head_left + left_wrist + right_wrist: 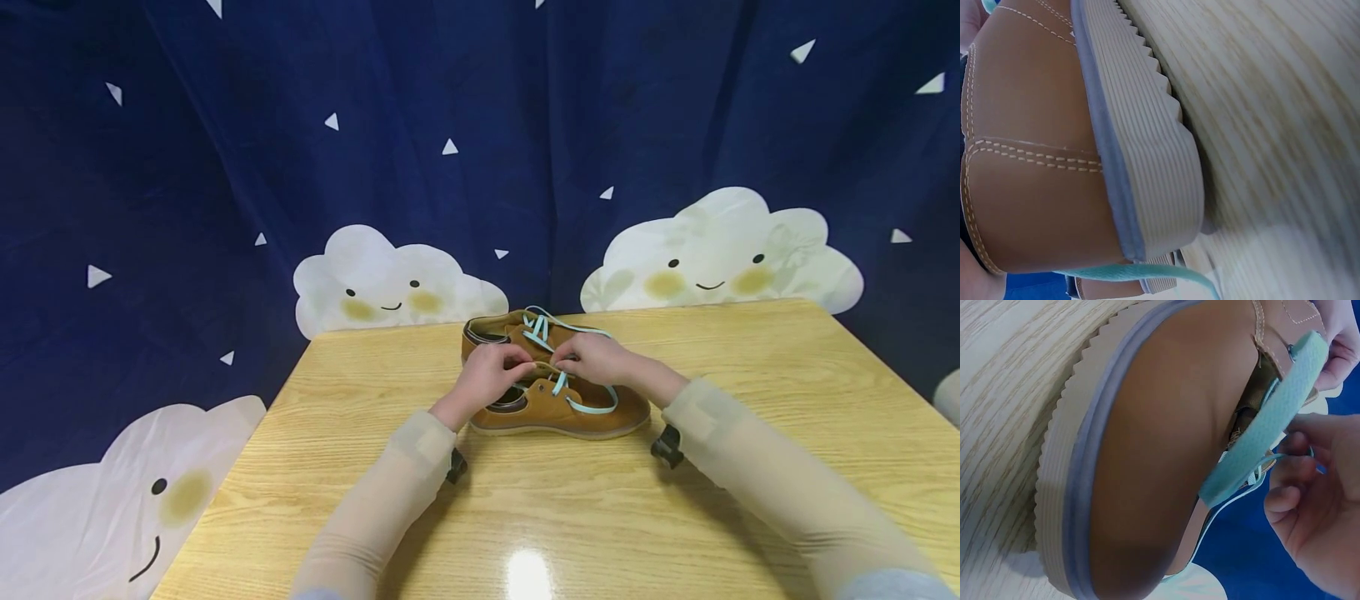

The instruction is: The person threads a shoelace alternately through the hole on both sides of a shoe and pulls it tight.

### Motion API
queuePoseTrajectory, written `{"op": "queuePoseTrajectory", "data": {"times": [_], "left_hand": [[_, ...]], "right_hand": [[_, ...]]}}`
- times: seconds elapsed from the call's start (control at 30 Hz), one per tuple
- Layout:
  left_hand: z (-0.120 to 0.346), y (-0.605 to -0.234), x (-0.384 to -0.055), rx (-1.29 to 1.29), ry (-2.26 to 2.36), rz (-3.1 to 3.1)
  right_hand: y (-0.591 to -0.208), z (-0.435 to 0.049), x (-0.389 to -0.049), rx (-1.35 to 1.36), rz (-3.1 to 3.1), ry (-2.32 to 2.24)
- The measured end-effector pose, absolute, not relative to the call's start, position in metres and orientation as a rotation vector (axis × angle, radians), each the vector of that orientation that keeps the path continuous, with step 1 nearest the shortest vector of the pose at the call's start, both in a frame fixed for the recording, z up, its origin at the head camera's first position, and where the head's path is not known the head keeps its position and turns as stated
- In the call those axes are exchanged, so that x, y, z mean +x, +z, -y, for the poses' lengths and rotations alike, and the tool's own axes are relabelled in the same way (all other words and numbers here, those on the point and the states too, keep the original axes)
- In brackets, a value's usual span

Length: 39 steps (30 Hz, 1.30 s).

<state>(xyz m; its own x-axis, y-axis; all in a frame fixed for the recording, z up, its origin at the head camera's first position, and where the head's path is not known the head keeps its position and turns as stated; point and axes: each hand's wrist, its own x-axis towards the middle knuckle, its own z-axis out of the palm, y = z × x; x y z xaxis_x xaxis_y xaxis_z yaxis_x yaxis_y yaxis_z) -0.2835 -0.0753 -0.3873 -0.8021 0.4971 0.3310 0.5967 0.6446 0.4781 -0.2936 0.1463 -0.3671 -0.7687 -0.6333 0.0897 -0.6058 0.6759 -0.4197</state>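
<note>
A brown leather shoe (536,411) with a pale ridged sole (1054,506) stands on the table, its toe to the right. My left hand (487,375) is over its opening, thumb and fingertips pinched together at the upper edge of the tongue (545,369). From the right, my right hand (596,357) pinches a light blue shoelace (600,409) near the eyelets; its fingers are curled in the right wrist view. A loop of that lace hangs over the shoe's toe side. The left wrist view shows the shoe's heel and sole (1154,187) up close.
Behind the near shoe stands a second brown shoe (487,327) with light blue laces (537,327). Both are on a wooden table (360,433), towards its far edge. A dark blue curtain (405,183) with clouds and white triangles hangs beyond.
</note>
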Motion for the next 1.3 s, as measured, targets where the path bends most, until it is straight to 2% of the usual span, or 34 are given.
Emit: {"op": "queuePoseTrajectory", "data": {"times": [0.77,1.3], "left_hand": [[0.074,-0.388,-0.282,-0.842,-0.904,2.682],[0.072,-0.385,-0.277,-0.984,-0.645,2.721]], "right_hand": [[-0.367,-0.141,-0.289,-0.998,-2.772,-0.875],[-0.379,-0.14,-0.295,-0.653,-2.507,-1.246]]}}
